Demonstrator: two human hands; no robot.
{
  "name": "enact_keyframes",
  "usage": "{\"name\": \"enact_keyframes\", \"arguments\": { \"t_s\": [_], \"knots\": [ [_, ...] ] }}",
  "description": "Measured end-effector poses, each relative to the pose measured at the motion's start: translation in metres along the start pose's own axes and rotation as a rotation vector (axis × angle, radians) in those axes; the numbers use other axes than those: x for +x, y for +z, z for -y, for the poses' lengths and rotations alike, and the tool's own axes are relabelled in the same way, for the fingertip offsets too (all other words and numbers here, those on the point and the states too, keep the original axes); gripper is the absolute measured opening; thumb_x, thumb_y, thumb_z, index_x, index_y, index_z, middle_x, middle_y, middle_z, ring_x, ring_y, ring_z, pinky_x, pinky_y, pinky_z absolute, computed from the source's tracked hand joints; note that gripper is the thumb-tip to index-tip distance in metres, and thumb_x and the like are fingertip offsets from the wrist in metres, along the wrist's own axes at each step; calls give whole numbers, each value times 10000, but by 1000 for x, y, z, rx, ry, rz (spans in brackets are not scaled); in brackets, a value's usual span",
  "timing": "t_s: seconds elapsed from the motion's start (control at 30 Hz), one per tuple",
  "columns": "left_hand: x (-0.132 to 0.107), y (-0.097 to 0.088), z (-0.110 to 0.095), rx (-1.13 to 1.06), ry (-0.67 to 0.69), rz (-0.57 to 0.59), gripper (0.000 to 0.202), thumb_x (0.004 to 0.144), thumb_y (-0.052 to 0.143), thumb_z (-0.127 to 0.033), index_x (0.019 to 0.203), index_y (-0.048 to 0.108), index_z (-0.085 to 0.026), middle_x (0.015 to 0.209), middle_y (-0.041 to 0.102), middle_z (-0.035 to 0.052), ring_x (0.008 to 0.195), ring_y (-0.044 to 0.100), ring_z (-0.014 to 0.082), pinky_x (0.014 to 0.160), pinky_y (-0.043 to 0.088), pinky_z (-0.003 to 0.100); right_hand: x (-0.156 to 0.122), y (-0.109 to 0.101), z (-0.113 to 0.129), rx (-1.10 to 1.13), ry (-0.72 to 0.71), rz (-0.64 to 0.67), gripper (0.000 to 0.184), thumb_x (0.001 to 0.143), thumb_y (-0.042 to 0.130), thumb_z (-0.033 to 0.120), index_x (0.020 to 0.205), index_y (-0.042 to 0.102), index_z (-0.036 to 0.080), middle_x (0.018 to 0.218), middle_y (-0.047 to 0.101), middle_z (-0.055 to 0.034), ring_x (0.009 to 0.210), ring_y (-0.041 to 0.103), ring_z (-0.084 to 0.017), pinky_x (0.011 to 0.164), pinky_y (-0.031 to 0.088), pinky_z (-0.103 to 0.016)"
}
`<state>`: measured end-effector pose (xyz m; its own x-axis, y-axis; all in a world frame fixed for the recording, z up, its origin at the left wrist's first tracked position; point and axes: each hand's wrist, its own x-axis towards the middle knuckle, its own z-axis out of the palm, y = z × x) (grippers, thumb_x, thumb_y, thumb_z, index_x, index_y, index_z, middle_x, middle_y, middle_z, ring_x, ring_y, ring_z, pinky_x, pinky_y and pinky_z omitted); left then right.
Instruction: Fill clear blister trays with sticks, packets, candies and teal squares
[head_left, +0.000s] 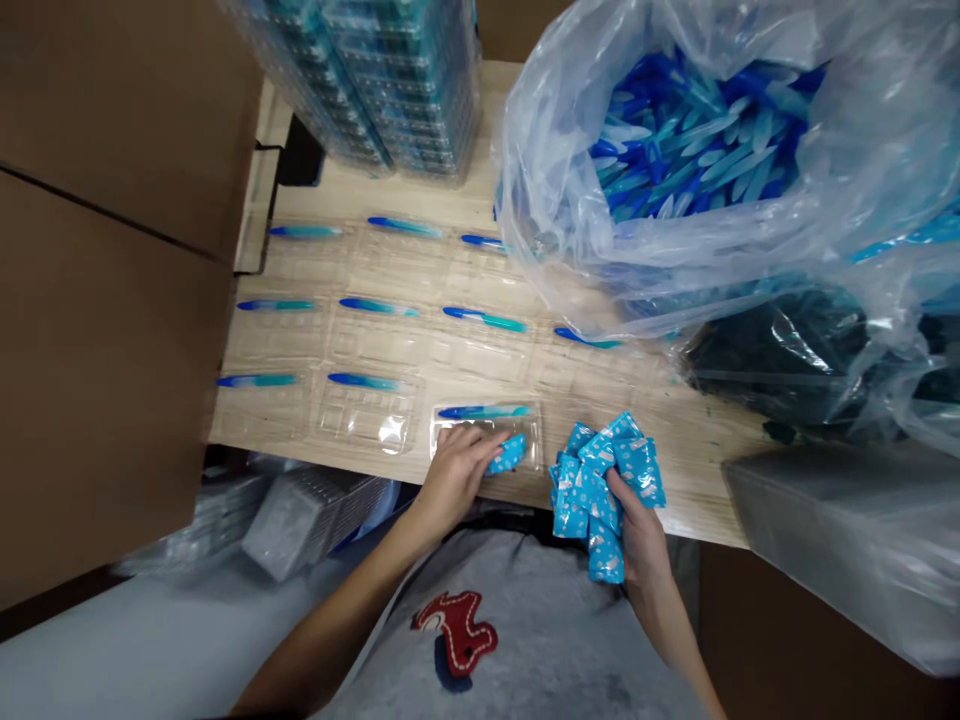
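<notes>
Head view: left hand (454,475) in a narrow pinch on a blue printed sachet (508,454), inside a clear plastic blister tray (525,440) — blue-teal toothbrush (484,411) just beside it, long axis left-right, dark blue end left — right hand (637,525) closed around a bunch of blue sachets (581,500).

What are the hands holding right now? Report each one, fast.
Left hand: closed on a blue sachet, inside a clear plastic blister tray.
Right hand: closed, holding a bunch of blue sachets.
</notes>
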<state>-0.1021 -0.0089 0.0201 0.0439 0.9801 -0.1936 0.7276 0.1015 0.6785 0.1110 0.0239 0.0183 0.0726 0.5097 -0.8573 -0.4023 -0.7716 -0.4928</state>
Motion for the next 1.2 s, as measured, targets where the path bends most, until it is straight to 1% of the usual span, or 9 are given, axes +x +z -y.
{"name": "enact_keyframes", "arguments": {
  "t_s": [0.1, 0.27, 0.4, 0.6, 0.73, 0.83, 0.93, 1.07, 1.2],
  "knots": [
    [2, 1, 1, 98, 62, 40, 303, 967, 400, -273, 1128, 657, -277, 921, 674, 54, 854, 531, 197, 817, 360, 348, -1, 1, 0, 0, -6, 15, 460, 498, 864, 436, 866, 707, 209, 832, 752, -17, 831, 711, -296, 783, 582, -439],
    [-1, 16, 8, 297, 126, -83, 285, 938, 414, -187, 1054, 672, -216, 884, 641, 93, 832, 523, 220, 815, 372, 372, -4, 3, 2, 5, -2, 12, 496, 430, 888, 447, 822, 706, 204, 811, 753, -22, 800, 713, -294, 793, 575, -439],
    [0, 12, -5, 30, 56, -155, 257, 951, 403, -245, 1033, 642, -202, 972, 637, 97, 911, 559, 222, 829, 410, 363, -8, 5, 2, -18, -5, 30, 524, 439, 885, 474, 858, 720, 207, 864, 755, -34, 819, 710, -301, 791, 572, -450],
    [25, -2, -52, -365, -6, 38, 486, 814, 648, -395, 1253, 525, -227, 1201, 543, 113, 1123, 518, 253, 946, 426, 372, -12, 8, -1, -157, -32, 126, 482, 492, 862, 509, 860, 747, 218, 933, 749, -40, 949, 679, -308, 872, 530, -447],
    [42, 1, -63, -412, 5, 39, 230, 841, 621, -332, 1045, 632, -225, 1045, 603, 69, 1039, 546, 224, 941, 421, 355, -10, 5, -2, -260, -50, 209, 437, 528, 858, 482, 875, 752, 238, 943, 748, -24, 999, 659, -303, 934, 483, -459],
    [47, 0, -57, -599, -103, 119, 119, 864, 562, -298, 878, 625, -199, 847, 631, 17, 829, 584, 170, 796, 465, 282, -7, 2, -1, -298, -64, 274, 422, 571, 831, 507, 884, 753, 235, 941, 747, -35, 955, 669, -299, 916, 487, -464],
    [55, -10, -42, -704, -248, -5, 144, 862, 524, -296, 892, 609, -184, 826, 640, 6, 772, 584, 150, 732, 466, 251, -3, 1, 1, -300, -97, 326, 447, 602, 815, 511, 965, 740, 261, 1047, 725, -35, 998, 651, -281, 916, 486, -428],
    [78, -32, -12, -455, -228, -245, 145, 863, 527, -288, 914, 627, -196, 897, 669, 11, 845, 597, 156, 782, 443, 242, 1, 0, 4, -302, -145, 390, 491, 661, 791, 477, 1110, 689, 308, 1254, 633, -14, 1169, 558, -263, 973, 446, -381],
    [94, -50, 6, -110, -286, -278, 133, 878, 514, -253, 890, 630, -190, 848, 670, 23, 796, 607, 170, 738, 420, 250, 2, -2, 3, -324, -161, 422, 471, 710, 749, 492, 1144, 671, 326, 1271, 622, -14, 1175, 552, -271, 975, 442, -402]
  ]
}}
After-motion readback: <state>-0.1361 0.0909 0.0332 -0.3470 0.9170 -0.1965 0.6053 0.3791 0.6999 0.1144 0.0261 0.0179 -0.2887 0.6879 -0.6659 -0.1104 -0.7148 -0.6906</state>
